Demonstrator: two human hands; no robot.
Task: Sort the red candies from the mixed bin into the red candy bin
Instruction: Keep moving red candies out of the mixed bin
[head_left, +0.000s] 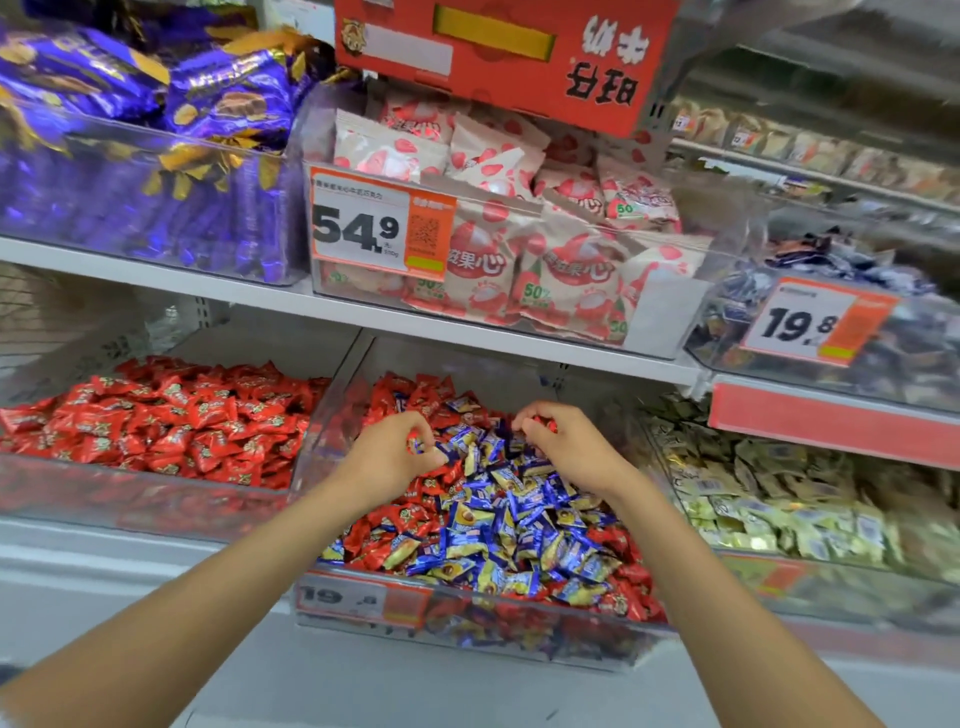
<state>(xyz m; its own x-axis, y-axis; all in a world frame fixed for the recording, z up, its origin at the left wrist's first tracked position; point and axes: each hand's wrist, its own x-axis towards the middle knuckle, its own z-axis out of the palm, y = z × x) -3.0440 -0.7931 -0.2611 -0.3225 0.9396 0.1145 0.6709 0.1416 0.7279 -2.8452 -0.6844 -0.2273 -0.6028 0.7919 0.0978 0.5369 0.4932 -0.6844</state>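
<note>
Both hands are down in the clear plastic mixed bin (336, 410), at the back of its heap. The right hand (571, 449) is curled narrow, its fingers closed round a red-wrapped candy (548, 425) that shows between fingertips and thumb. The left hand (387, 457) is also curled, thumb meeting fingertips against the wrappers; whether it holds anything, I cannot tell. Two bare forearms reach in from the lower corners and converge, with the wrists above the bin's middle and well apart.

Loose red candies (384, 525) lie mostly along the left side and far back of the heap, with blue-and-yellow wrapped candies (498, 525) across the centre and right; both are far too many to count. The clear red candy bin (130, 499) stands just beside it on the left, the two walls touching, and is filled with red wrappers only. Open room lies between the heaps and the white shelf edge (234, 293) overhead.

Three bins sit on this lower level; the third, on the right, holds pale gold wrapped sweets (753, 499). Three more bins stand on the shelf above: purple packets (218, 98), pink-and-white packets (571, 249) and dark blue sweets (831, 270). Three orange price tags show: one reads 54.9 (358, 228), one reads 19.8 (802, 325), and a blurred one (343, 597) sits on the mixed bin's front.
</note>
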